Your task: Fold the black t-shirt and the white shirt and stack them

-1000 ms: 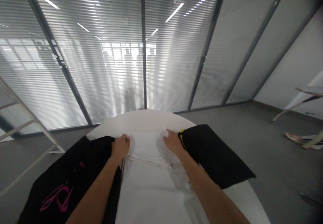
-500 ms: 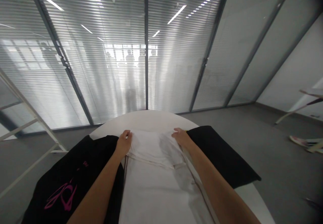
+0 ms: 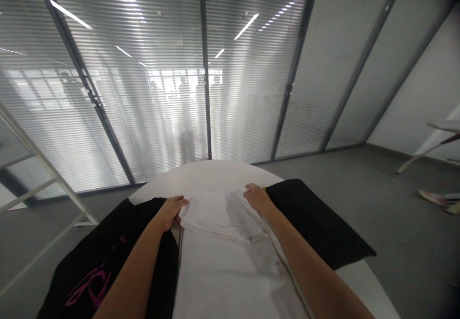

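A white cloth garment (image 3: pixel 230 266) lies lengthwise in front of me, its far end turned over into a flap. At the flap's left edge, my left hand (image 3: pixel 174 211) is closed on the fabric, thumb on top. My right hand (image 3: pixel 256 198) pinches the flap's far right corner, fingers bent. To the left, a black garment with a pink print (image 3: pixel 89 271) lies partly beneath my left forearm and hangs past the table edge. A folded black cloth (image 3: pixel 316 221) lies right of my right hand.
The round white table (image 3: pixel 212 170) carries the cloths. Beyond it stands a glass wall with blinds (image 3: pixel 237 118). A pale metal frame (image 3: pixel 68 189) stands on the left. At the far right are a table leg (image 3: pixel 417 158) and a shoe (image 3: pixel 433 198) on the grey floor.
My left hand has shifted slightly down along the flap's left edge, its thumb now laid over the cloth. My right hand stays at its corner. The camera view has tilted slightly.
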Available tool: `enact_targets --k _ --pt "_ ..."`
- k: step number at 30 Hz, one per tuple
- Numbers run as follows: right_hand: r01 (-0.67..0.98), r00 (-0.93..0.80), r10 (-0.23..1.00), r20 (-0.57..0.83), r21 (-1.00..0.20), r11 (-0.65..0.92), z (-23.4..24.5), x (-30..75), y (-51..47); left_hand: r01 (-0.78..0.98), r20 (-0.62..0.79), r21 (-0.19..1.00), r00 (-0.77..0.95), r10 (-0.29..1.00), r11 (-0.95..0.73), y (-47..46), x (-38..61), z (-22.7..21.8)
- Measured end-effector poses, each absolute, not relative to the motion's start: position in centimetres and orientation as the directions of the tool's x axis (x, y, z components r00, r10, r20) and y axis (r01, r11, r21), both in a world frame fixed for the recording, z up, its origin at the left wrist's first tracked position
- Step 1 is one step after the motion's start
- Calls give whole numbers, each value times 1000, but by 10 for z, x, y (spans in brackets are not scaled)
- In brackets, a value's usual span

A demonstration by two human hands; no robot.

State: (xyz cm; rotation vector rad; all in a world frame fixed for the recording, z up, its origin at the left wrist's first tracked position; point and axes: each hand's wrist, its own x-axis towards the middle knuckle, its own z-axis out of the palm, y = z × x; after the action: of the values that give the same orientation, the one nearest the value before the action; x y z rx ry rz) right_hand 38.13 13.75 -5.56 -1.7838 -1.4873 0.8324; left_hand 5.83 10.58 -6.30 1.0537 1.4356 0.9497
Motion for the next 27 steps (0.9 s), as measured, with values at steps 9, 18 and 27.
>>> enact_targets --k 9,18,27 --pt "25 171 956 -237 -969 -244 -58 372 132 61 -349 935 -3 937 349 102 53 -58" --pt "-247 80 982 -169 -958 -145 -30 376 130 162 -200 964 -80 977 210 99 60 -47" --pt "-26 282 925 -255 -966 -258 -58 374 134 192 -242 945 -135 961 265 100 62 -50"
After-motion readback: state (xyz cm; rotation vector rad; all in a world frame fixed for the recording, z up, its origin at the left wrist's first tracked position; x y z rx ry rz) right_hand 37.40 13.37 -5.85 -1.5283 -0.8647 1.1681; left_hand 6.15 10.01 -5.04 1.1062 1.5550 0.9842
